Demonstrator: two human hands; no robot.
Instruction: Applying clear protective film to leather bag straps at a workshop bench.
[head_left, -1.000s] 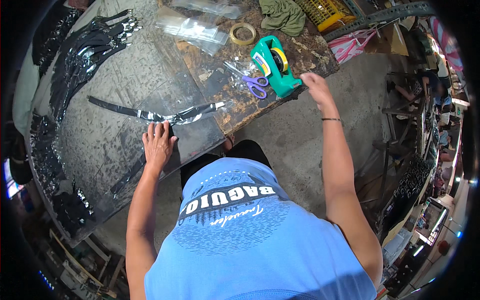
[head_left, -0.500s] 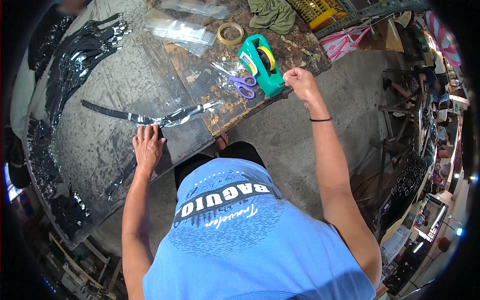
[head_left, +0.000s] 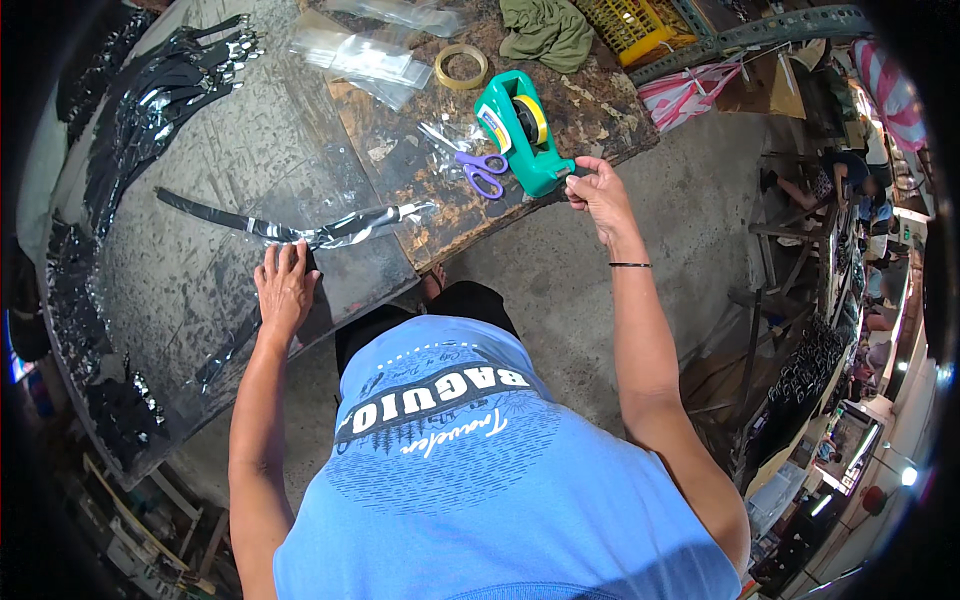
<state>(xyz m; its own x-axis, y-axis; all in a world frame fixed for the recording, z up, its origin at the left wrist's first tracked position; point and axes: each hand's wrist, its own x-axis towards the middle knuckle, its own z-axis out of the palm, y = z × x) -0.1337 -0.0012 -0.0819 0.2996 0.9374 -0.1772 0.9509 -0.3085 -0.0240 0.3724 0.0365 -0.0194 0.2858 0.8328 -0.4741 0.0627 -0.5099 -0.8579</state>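
A black strap bundle (head_left: 225, 217), partly wrapped in clear plastic, lies across the near part of the worktable. My left hand (head_left: 285, 287) rests on its middle, palm down with fingers stretched out. To the right stands a green tape dispenser (head_left: 522, 148) with a roll of tape on a yellow core. At its near end, my right hand (head_left: 598, 200) has thumb and forefinger bent together against the cutting edge. Any tape between those fingers is too small to make out. Purple-handled scissors (head_left: 483, 175) lie just left of the dispenser.
More black straps (head_left: 165, 115) are heaped along the table's left side. Clear plastic sleeves (head_left: 375, 62), a tape roll (head_left: 461, 67) and a green cloth (head_left: 545, 32) lie toward the back. A yellow crate (head_left: 640, 30) stands beyond. People sit far right.
My right hand has come down slightly, closer in against the dispenser's near end, and its forefinger has straightened somewhat. My left hand stays on the strap bundle.
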